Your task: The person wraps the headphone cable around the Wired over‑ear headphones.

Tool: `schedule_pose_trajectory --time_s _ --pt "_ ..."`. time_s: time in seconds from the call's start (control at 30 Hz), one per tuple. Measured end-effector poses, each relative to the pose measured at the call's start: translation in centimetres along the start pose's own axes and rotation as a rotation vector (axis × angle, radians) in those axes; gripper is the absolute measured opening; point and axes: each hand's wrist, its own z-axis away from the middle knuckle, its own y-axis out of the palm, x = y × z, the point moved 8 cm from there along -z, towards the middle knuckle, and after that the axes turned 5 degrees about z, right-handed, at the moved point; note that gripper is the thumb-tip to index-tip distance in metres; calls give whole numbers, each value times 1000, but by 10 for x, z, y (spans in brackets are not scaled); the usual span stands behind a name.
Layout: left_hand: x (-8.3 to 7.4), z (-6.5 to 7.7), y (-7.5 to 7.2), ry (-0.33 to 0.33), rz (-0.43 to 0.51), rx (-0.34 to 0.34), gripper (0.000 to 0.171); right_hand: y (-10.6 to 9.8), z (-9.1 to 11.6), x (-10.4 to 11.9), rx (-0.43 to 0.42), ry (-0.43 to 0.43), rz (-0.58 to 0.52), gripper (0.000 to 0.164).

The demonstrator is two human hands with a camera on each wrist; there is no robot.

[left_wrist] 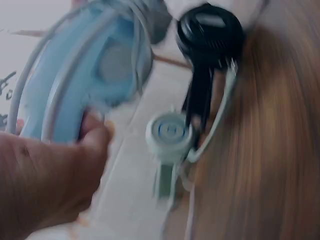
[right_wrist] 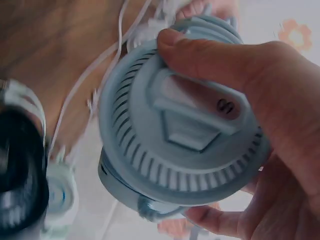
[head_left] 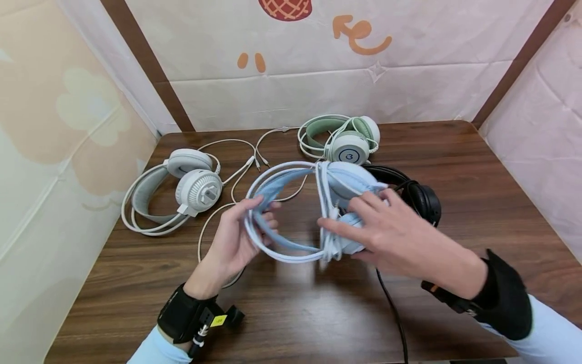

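Both hands hold a pair of light blue headphones [head_left: 350, 179] above the middle of the table. My left hand [head_left: 236, 235] grips the headband, its thumb on top and fingers curled underneath. At the ear cup end, my right hand [head_left: 386, 227] has thumb and fingers spread around the cups. A pale cable [head_left: 325, 202] is wound in several turns across the headphones beside the cups. In the right wrist view, the thumb presses the ribbed rim of a round ear cup [right_wrist: 175, 180]. The left wrist view, blurred, shows the blue headband [left_wrist: 65, 85] over the left hand.
White and grey headphones [head_left: 200, 189] lie at the left, their cable [head_left: 236, 141] trailing across the table. Green and white headphones [head_left: 350, 146] stand at the back. Black headphones [head_left: 420, 202] lie behind the right hand; a black cable [head_left: 393, 308] runs to the front edge.
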Motion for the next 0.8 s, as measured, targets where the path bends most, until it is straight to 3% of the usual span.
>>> schedule_pose_trajectory --time_s 0.03,0.1,0.2,0.27,0.3,0.37,0.4,0.57,0.7,0.8 --pt "-5 2 1 73 -167 7 30 -5 5 -7 -26 14 -17 88" --pt "-16 11 2 250 -619 -9 39 -16 18 -25 -75 49 -25 82" --pt "-31 30 1 495 -1335 -190 61 -28 43 -63 -132 147 -1 69" --pt "-36 42 1 591 -1676 -290 73 -28 64 -95 -125 241 26 77" --pt "-36 47 0 614 -1775 -310 77 -25 74 -111 -112 292 39 85" --pt "-36 55 -4 635 -1901 -342 79 -15 96 -143 -68 391 45 96" --pt "-35 59 -7 631 -1933 -349 80 -8 106 -157 -32 443 41 92" --pt "-31 69 -18 565 -1983 -365 81 40 145 -202 175 645 -5 81" --pt "-28 68 -20 526 -1984 -358 79 71 158 -217 263 681 -62 82" --pt "-28 67 -20 510 -1984 -347 78 84 157 -222 267 659 -77 80"
